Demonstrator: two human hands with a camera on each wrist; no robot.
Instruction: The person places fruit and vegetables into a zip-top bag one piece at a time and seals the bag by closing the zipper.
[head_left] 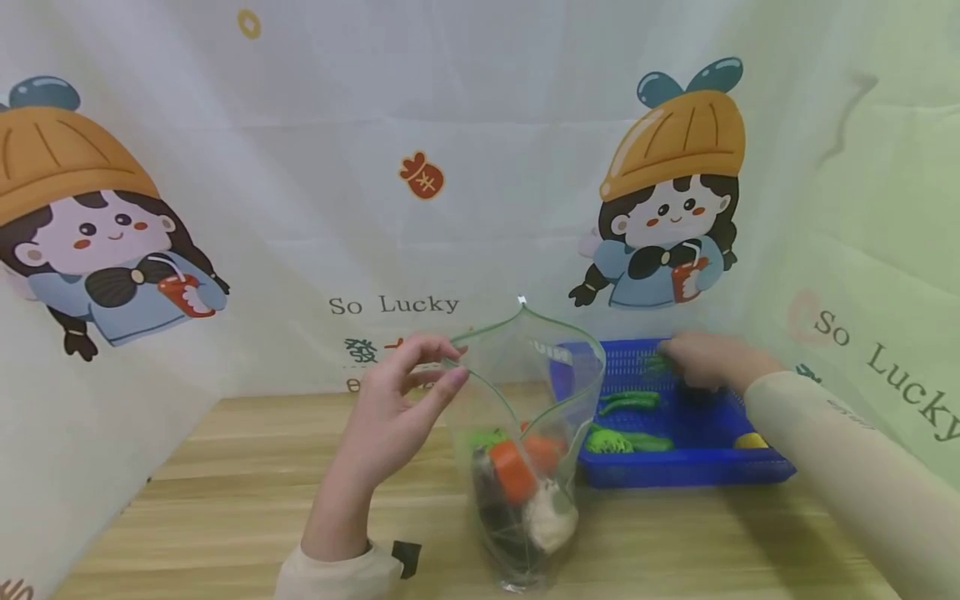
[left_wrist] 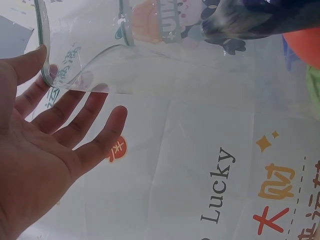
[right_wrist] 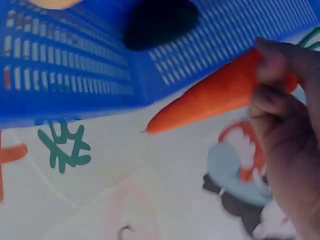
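Observation:
My left hand (head_left: 393,412) pinches the green-edged rim of a clear zip bag (head_left: 480,400) between thumb and fingers. The bag stands upright with its mouth spread. Through its side show a dark, long vegetable (head_left: 498,512), an orange-red piece (head_left: 513,471), a whitish bulb-like item (head_left: 552,518) and something green. Over the back of a blue basket (head_left: 690,468), my right hand (head_left: 708,358) holds a carrot (right_wrist: 210,97) by its thick end. That carrot's orange body is hidden in the head view; green tops (head_left: 657,363) show beside the fingers.
Inside the basket lie green peppers (head_left: 630,402), a pale-green textured vegetable (head_left: 609,442), a dark rounded vegetable (right_wrist: 160,22) and a yellow item (head_left: 750,441). A wood-grain table (head_left: 247,467) carries everything. Printed cloth (head_left: 495,108) stands behind and at both sides.

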